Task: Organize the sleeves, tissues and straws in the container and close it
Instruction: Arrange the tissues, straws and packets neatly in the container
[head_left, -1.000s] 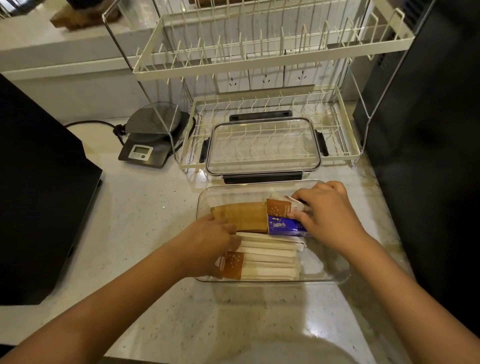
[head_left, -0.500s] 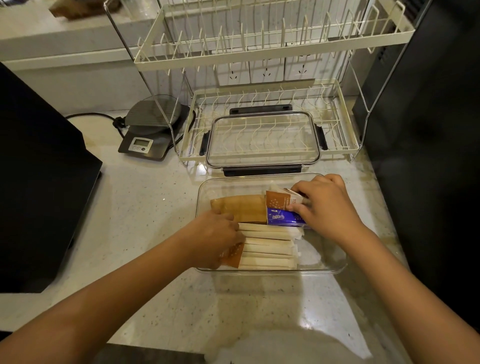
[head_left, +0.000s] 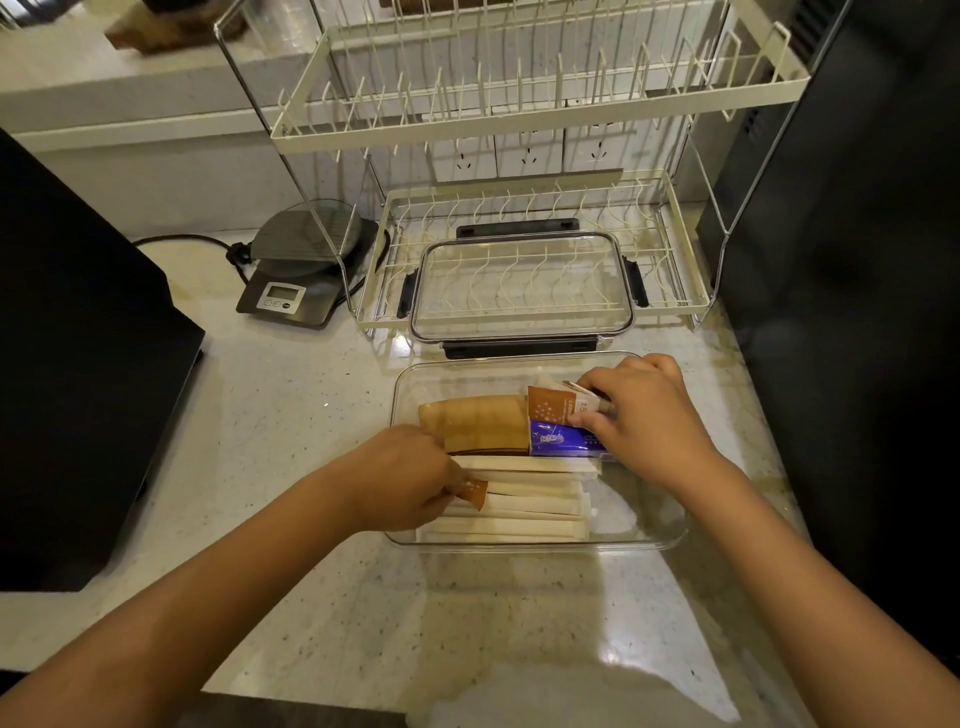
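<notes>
Straws (head_left: 519, 501) are lying flat in the box (head_left: 654, 540) near the front, so the brown sleeves (head_left: 475, 423) fit behind. Left hand (head_left: 400, 480) is pinching a straw's brown end – lining it up. Right hand (head_left: 641, 418) is curling round the tissues (head_left: 558, 439), tucking them in. Lid (head_left: 522, 286) is waiting on the rack (head_left: 670, 306).

Single head-worn wide-angle view, forward and steeply down onto the countertop (head_left: 291, 426), close above it.
</notes>
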